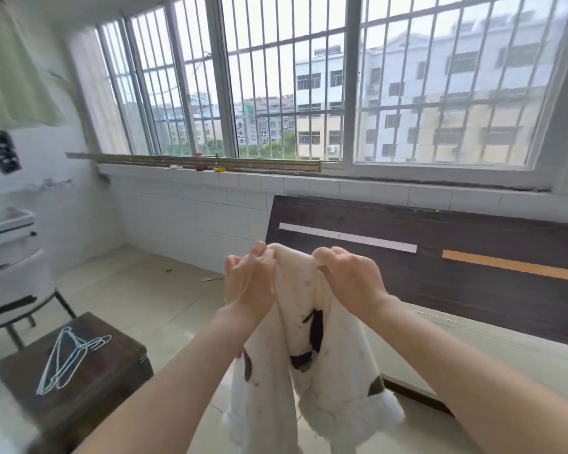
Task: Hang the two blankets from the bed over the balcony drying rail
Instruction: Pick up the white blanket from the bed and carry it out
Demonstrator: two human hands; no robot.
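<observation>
Both hands, left hand (pixel 248 283) and right hand (pixel 348 278), curl their fingers around the top edge of a white blanket (pixel 312 362). It hangs down between the forearms, above the tiled floor (pixel 151 290).

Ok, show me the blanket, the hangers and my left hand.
blanket (pixel 336 385): head view, white fabric in its lower half.
hangers (pixel 67 360): head view, middle of the wire bundle.
left hand (pixel 248 281): head view, back of the hand.

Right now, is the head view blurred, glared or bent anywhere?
Head view: motion blur smears the left edge and the hangers; the left hand and right hand gripping the blanket are fairly sharp; daylight blows out the sky through the window; the wide lens bows its frame.
</observation>
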